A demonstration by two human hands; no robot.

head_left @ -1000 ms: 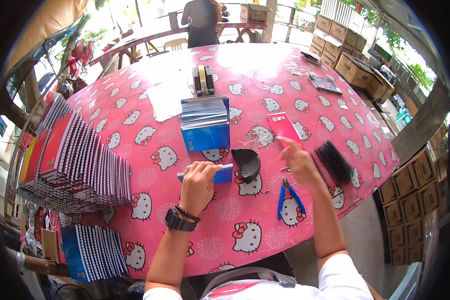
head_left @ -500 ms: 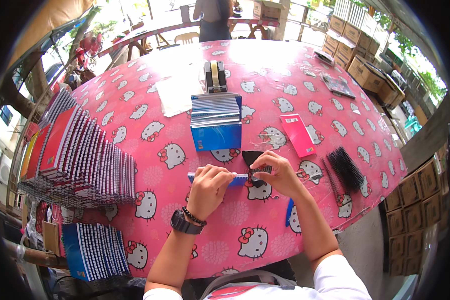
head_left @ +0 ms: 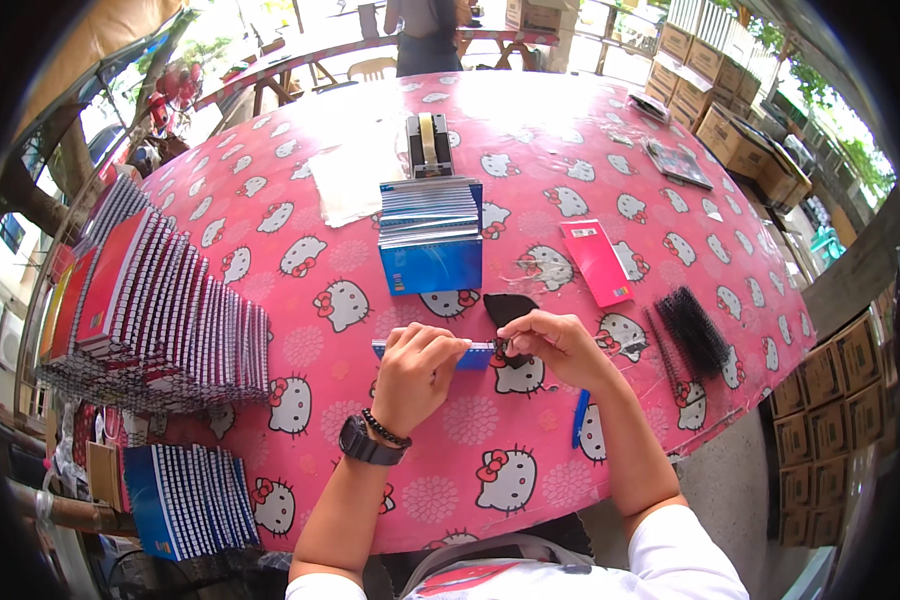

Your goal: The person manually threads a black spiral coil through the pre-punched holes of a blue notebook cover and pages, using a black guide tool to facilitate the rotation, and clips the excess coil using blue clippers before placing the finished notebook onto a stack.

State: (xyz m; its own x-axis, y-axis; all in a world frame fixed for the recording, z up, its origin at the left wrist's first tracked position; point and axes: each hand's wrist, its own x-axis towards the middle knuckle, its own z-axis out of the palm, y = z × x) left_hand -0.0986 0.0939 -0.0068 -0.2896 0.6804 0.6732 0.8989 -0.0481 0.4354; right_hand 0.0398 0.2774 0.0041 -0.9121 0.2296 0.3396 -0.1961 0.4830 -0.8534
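My left hand [head_left: 420,368] is closed over a small blue notebook [head_left: 470,357], holding it on edge with its white page edges facing up. At the notebook's right end my right hand [head_left: 558,348] pinches a dark piece that looks like a black binding coil [head_left: 504,350]; the fingers partly hide it. Just beyond the fingertips lies a black pad-like piece [head_left: 510,308]. Farther right rests a bundle of black spiral coils [head_left: 694,330]. A stack of blue notebooks [head_left: 432,268] stands beyond my left hand.
High stacks of spiral-bound notebooks [head_left: 170,310] line the left edge, with blue ones [head_left: 185,500] nearer me. A pink notebook [head_left: 598,262] and a blue pen-like tool [head_left: 579,420] lie to the right. A tape dispenser [head_left: 429,145] and white sheets [head_left: 350,185] sit farther back. A person [head_left: 425,40] stands beyond the table.
My right hand has shifted slightly left and its fingertips have drawn closer to the notebook's end. The left hand stays on the notebook. The whole view has tilted a little.
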